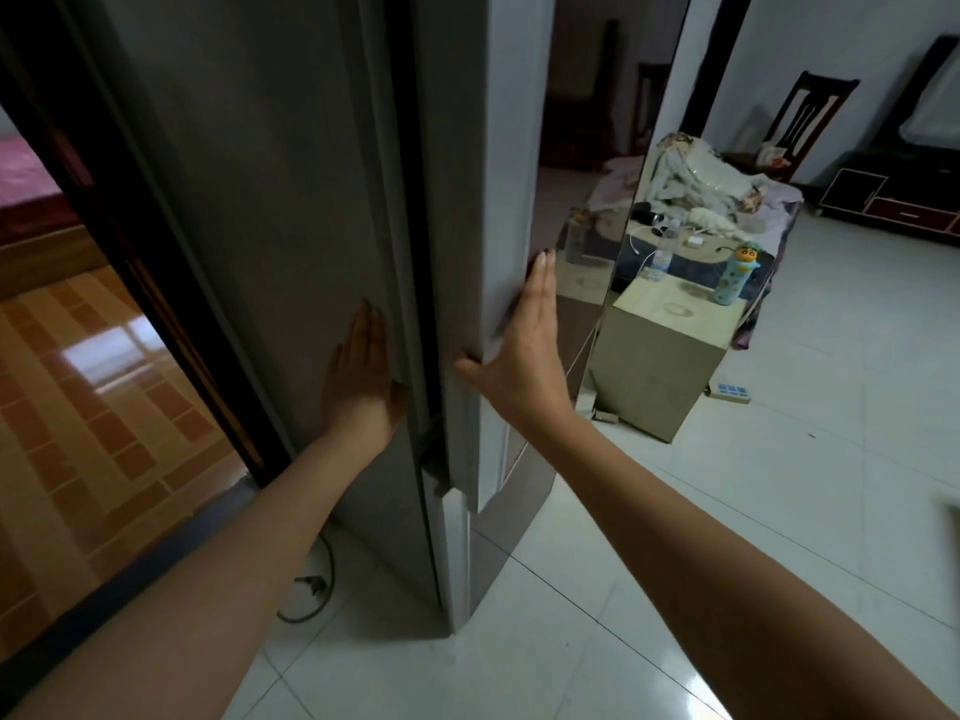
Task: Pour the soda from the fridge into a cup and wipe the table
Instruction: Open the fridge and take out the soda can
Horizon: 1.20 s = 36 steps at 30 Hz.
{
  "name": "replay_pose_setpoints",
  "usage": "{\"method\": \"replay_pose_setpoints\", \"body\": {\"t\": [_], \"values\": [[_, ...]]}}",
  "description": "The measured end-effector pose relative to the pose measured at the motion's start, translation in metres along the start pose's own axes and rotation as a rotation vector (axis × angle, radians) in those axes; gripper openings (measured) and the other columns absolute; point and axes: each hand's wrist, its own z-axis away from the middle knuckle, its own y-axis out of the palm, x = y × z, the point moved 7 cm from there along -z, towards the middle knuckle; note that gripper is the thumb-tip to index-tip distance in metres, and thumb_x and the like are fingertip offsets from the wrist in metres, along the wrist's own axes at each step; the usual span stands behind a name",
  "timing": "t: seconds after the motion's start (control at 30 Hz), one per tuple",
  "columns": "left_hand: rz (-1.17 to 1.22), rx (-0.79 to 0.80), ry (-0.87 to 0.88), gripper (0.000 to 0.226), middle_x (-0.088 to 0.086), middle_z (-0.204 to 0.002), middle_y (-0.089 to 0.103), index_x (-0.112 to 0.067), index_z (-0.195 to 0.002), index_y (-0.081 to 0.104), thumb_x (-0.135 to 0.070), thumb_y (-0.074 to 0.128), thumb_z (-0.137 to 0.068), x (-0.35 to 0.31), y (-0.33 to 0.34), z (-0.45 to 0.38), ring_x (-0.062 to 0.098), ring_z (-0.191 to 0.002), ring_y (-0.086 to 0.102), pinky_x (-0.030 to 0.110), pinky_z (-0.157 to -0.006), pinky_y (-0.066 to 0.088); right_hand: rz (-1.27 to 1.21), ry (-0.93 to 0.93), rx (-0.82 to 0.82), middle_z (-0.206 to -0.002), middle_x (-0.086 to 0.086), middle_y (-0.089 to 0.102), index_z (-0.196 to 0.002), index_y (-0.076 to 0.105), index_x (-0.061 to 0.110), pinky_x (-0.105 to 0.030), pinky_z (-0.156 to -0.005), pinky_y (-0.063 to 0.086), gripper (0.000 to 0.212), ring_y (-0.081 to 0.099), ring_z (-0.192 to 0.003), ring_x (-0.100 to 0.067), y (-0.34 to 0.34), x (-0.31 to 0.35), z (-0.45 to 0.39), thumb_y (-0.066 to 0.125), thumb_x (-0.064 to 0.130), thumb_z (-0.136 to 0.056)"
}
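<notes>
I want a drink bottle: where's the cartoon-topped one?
The green cartoon-topped bottle stands upright at centre-right, on the beige cabinet, right of a clear plastic bottle.

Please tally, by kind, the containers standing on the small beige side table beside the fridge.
Clear plastic water bottle: 1
Light-blue cartoon-topped drink bottle: 1
Total: 2, both upright on the beige side table.

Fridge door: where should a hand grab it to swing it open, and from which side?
Probably the fridge door at its free vertical edge, from the right, fingers over the front and thumb behind. The right hand already rests there, and a dark gap separates that edge from the fridge side, where the left hand lies flat.
</notes>
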Motion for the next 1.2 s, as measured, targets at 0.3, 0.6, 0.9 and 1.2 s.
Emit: {"method": "replay_pose_setpoints", "body": {"t": [0.3, 0.6, 0.9, 1.2], "values": [[0.091, -0.019, 0.067, 0.078, 0.003, -0.158, 0.004, -0.016, -0.147, 0.014, -0.013, 0.06, -0.085, -0.071, 0.031, 0.03, 0.023, -0.145, 0.005, 0.041, -0.119, 0.012, -0.061, -0.028, 0.055, -0.157, 0.0, -0.004, -0.144, -0.017, 0.024, -0.049, -0.114, 0.024, 0.119, 0.006, -0.144, -0.017, -0.078, -0.044, 0.037, 0.076, 0.025, -0.07], [0.116, 0.153, 0.171, 0.059, 0.004, -0.156, 0.013, -0.019, -0.145, 0.024, -0.012, 0.048, -0.092, -0.141, 0.084, 0.054, 0.026, -0.143, 0.014, 0.041, -0.117, 0.019, -0.088, 0.004, -0.014, -0.153, -0.001, 0.021, -0.147, -0.001, 0.025, -0.047, -0.106, 0.039, 0.093, 0.03, -0.137, -0.017, -0.146, -0.094, 0.074, 0.065, 0.025, -0.082], [-0.004, 0.247, 0.263, 0.057, 0.003, -0.152, 0.027, -0.025, -0.146, 0.021, -0.019, 0.045, -0.094, -0.201, 0.135, 0.08, 0.022, -0.14, 0.025, 0.038, -0.114, 0.023, -0.065, 0.003, -0.194, -0.138, -0.002, 0.046, -0.144, 0.025, 0.017, -0.033, -0.098, 0.047, 0.063, 0.048, -0.119, -0.011, -0.218, -0.145, 0.1, 0.056, 0.017, -0.089], [-0.039, 0.309, 0.367, 0.061, 0.004, -0.146, 0.037, -0.021, -0.147, 0.019, -0.017, 0.046, -0.092, -0.27, 0.16, 0.087, 0.022, -0.136, 0.03, 0.041, -0.114, 0.02, 0.075, 0.052, -0.345, -0.148, -0.007, 0.035, -0.141, 0.006, 0.029, -0.041, -0.104, 0.041, 0.077, 0.042, -0.13, -0.025, -0.271, -0.193, 0.121, 0.057, 0.007, -0.088]]}}
